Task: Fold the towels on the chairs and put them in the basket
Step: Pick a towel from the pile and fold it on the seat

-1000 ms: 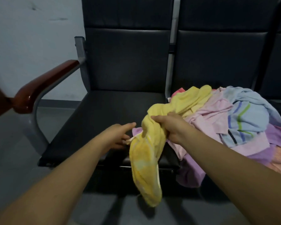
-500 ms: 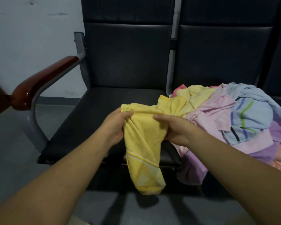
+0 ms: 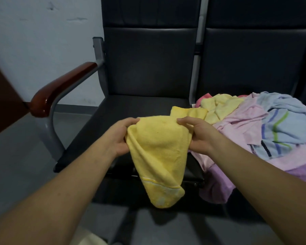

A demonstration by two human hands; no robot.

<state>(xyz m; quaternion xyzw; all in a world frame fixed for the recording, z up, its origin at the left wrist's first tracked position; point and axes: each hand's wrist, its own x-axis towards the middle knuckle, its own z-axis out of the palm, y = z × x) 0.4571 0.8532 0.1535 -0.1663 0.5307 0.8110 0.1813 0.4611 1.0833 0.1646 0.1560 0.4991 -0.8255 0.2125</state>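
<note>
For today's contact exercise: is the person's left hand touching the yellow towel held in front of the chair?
Touching. The head view shows the left hand gripping one top corner of the yellow towel, fingers curled over the cloth.

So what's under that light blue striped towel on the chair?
Beneath the light blue striped towel shows a pale pink towel, with a purple towel lower down. The seat of the black chair under them is covered, so anything deeper is hidden.
</note>
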